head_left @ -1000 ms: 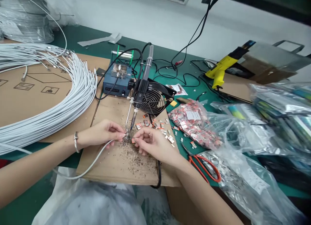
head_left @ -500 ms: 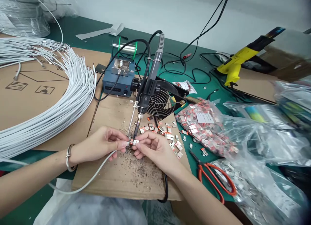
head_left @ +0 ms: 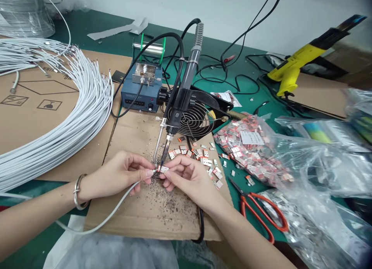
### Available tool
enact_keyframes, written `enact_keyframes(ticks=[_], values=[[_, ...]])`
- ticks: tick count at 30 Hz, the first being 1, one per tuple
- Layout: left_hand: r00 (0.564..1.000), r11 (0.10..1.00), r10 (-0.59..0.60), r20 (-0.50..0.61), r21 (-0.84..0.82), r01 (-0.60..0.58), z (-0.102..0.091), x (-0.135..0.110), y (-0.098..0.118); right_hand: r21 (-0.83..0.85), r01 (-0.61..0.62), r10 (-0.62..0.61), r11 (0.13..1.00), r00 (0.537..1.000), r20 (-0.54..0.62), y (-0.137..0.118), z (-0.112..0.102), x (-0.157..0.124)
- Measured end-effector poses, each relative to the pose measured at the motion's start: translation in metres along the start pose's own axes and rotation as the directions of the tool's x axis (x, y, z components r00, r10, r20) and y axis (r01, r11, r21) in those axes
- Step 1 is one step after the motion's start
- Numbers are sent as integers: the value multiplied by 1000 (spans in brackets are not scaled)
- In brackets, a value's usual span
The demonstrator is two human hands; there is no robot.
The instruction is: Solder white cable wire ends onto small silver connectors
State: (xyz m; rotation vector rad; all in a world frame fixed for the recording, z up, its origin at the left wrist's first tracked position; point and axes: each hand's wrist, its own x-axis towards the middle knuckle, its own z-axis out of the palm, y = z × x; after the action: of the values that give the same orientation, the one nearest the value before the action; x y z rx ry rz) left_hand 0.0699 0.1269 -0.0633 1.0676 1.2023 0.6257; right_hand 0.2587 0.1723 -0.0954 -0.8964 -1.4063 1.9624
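My left hand [head_left: 128, 173] pinches a white cable [head_left: 114, 211] close to its end, and the cable loops down and away to the left. Between thumb and fingers, my right hand [head_left: 184, 176] holds a small metal USB connector [head_left: 164, 169]. The cable's end and the connector meet right under the tip of a soldering iron [head_left: 167, 147], which a stand clamps at a slant. Beside the tip ends a thin metal solder feed tube [head_left: 158, 143]. Fingers partly hide the joint. Loose USB connectors [head_left: 205, 160] lie to the right of my right hand.
A blue soldering station [head_left: 141, 92] with a solder spool [head_left: 152, 49] stands behind, next to a black fan [head_left: 192, 119]. Bundled white cables [head_left: 95, 102] lie left. At right are orange-handled scissors [head_left: 263, 214], a bag of connectors [head_left: 252, 149] and a yellow heat gun [head_left: 302, 59]. Dark debris litters the cardboard [head_left: 128, 222].
The view has shifted slightly, moving the background a little. Both hands keep their grips at the iron tip, and the connector appears slightly turned.
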Motion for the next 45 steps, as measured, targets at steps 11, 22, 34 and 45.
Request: enact_keyframes(ticks=[11,22,34,45], values=[[999,998,45,29,38,-46,-1,4,-2,-22,-18,18,1000,1000,4,-1,1,-1],[999,1000,26,29,13,-26,2,0,2,15,-15,15,1000,1000,14,-3,0,-1],[1000,1000,-16,23,13,16,-1,0,2,20,-10,9,1000,1000,28,-3,1,-2],[1000,999,-24,15,35,24,0,1,4,15,28,-28,1000,999,37,-1,-2,-1]])
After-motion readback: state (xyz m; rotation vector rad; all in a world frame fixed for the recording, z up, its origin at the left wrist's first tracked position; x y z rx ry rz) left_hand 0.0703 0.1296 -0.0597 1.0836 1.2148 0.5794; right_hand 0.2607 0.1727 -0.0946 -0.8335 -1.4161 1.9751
